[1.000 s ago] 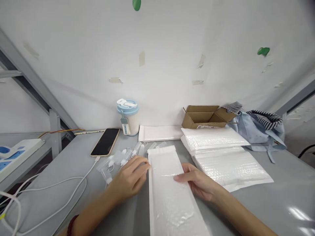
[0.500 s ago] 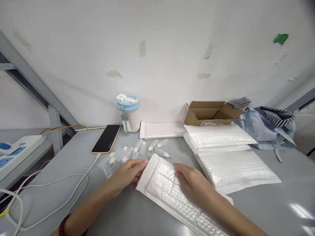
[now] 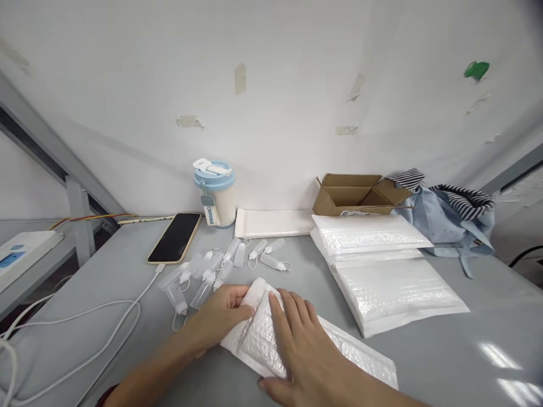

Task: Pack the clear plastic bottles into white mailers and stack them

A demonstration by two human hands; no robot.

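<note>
A white bubble mailer (image 3: 352,351) lies on the grey table (image 3: 466,350) in front of me, its open end toward the left. My left hand (image 3: 220,316) pinches the mailer's flap at that end, fingers closed on it. My right hand (image 3: 299,345) lies flat on top of the mailer, fingers stretched out and pressing it down. Just beyond my left hand are several small clear plastic bottles (image 3: 220,265) with white caps, scattered loosely.
Stacks of white bubble mailers (image 3: 382,265) sit at the right, one flat mailer (image 3: 275,222) at the back. A phone (image 3: 175,237) on a white cable (image 3: 85,316), a blue-lidded cup (image 3: 216,192), a cardboard box (image 3: 356,195) and a blue cloth bag (image 3: 449,217) line the wall.
The mailer has been swung and laid flat, angled to the right. My right hand moved on top of it and spread flat; my left hand took hold of the flap.
</note>
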